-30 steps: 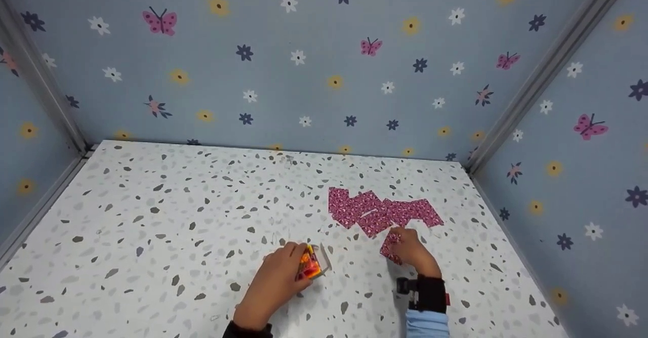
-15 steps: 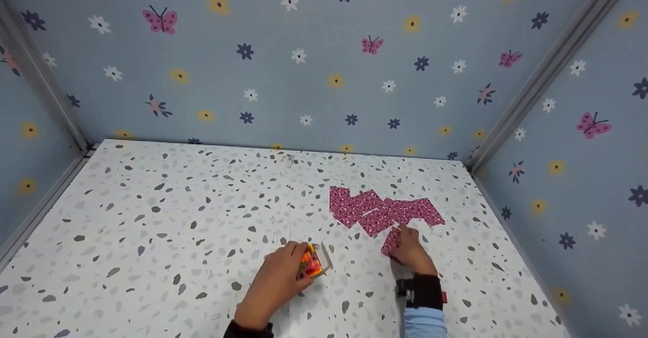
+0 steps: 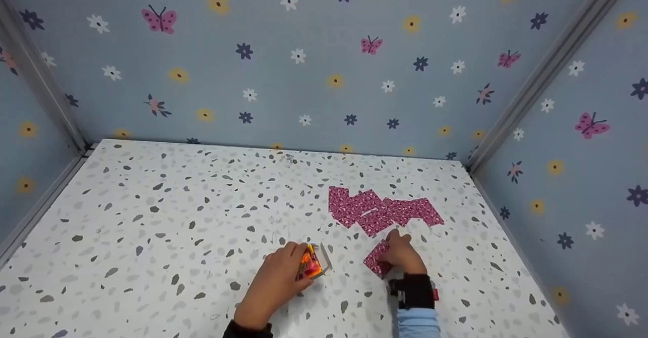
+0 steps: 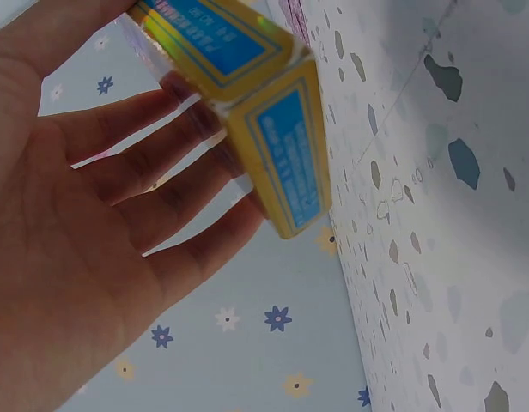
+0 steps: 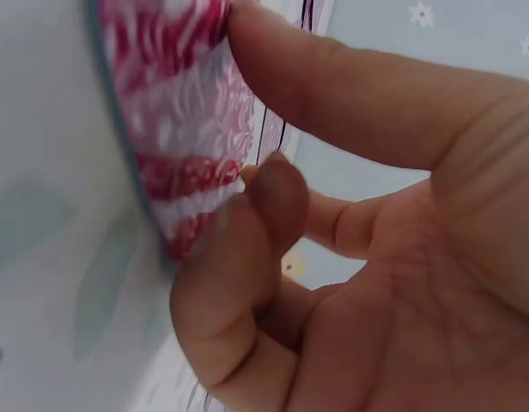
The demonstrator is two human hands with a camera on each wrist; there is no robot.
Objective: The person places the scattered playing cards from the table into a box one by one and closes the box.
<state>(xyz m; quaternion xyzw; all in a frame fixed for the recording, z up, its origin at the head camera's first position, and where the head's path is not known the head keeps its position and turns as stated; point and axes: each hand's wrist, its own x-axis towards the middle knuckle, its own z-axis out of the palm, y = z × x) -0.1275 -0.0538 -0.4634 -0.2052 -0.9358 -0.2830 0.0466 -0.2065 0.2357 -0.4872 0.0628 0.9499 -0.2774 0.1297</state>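
Fingers (image 5: 217, 300) and thumb (image 5: 333, 94) of the right hand (image 3: 403, 254) pinch a card (image 3: 375, 260), right of centre in the lower half of the head view. The card is pink with a pale pattern, one corner pointing left; whether it touches the bench (image 3: 167, 237) cannot be told. In the right wrist view the thumb bears on the card near the top of the frame, a bent finger against its lower end.

The left hand (image 3: 277, 280), lower centre of the head view, holds a box (image 3: 310, 263) from the left side. Faces seen in the left wrist view are yellow with blue lettered panels; from above, red and orange show. A pale flap (image 3: 325, 258) stands at the box's right. Box and held card are apart.

Above the right hand in the head view, a row of cards (image 3: 374, 221) in the same pink pattern lies on the bench; their overlap prevents an exact count. The held card sits below this row.

The right wrist carries a black band (image 3: 418, 291) with a red tag (image 3: 435, 294), above a light blue sleeve (image 3: 417, 323). The bench is white with grey flecks. A blue wall (image 3: 304, 34), printed with flowers and butterflies, fills the upper frame.
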